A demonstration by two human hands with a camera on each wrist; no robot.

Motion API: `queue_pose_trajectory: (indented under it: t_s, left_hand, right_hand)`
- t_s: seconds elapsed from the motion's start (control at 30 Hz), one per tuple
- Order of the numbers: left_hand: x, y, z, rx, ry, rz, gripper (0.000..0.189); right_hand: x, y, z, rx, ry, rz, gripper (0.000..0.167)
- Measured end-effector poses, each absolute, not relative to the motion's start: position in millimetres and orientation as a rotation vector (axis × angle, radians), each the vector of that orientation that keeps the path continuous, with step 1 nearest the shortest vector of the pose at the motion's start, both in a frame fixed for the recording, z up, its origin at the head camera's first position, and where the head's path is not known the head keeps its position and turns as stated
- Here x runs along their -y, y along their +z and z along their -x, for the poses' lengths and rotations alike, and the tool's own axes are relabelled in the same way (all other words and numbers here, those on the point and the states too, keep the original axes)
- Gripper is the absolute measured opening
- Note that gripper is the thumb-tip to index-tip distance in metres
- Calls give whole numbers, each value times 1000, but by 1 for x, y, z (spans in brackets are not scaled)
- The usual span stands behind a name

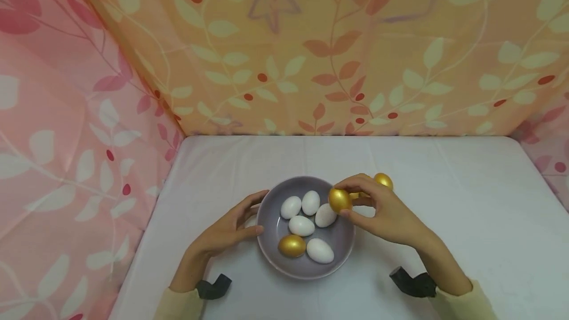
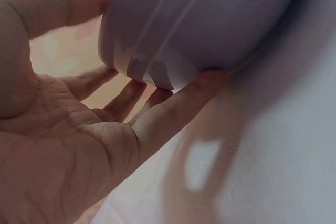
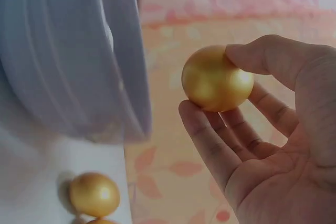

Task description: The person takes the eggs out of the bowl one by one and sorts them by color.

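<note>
A grey-purple bowl point(image 1: 304, 272) stands on the white table. Several white eggs point(image 1: 302, 226) and one golden egg point(image 1: 292, 246) lie inside it. My left hand point(image 1: 232, 228) rests its spread fingertips against the bowl's left outer side; the left wrist view has them touching the bowl wall point(image 2: 210, 19). Above the bowl's right rim, my right hand point(image 1: 383, 207) pinches another golden egg point(image 1: 340, 200) between thumb and fingers. That held egg point(image 3: 217, 78) is beside the bowl's rim in the right wrist view, apart from it.
Behind my right hand, more golden eggs point(image 1: 384, 180) lie on the table point(image 1: 467, 221), partly hidden. One loose golden egg point(image 3: 95, 194) shows below the bowl in the right wrist view. Leaf-patterned cloth point(image 1: 284, 53) hangs along the back and the sides.
</note>
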State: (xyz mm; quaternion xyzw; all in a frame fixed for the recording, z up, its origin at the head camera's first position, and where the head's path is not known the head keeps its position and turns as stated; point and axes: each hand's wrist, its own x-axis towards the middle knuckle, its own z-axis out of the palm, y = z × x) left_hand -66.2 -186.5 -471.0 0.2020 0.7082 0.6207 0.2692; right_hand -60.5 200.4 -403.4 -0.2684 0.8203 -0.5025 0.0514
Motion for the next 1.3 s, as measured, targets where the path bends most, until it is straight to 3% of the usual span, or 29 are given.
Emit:
queue_pose_trajectory:
  t_s: [0.47,1.3]
  left_hand:
    - [184,-473,66,-1882,1707,-526,74]
    - [187,-474,67,-1881,1695,-560,74]
  right_hand:
    - [-242,-421,70,-2753,-1553,448,48]
    - [-313,-449,76,-3056,-1316,175,50]
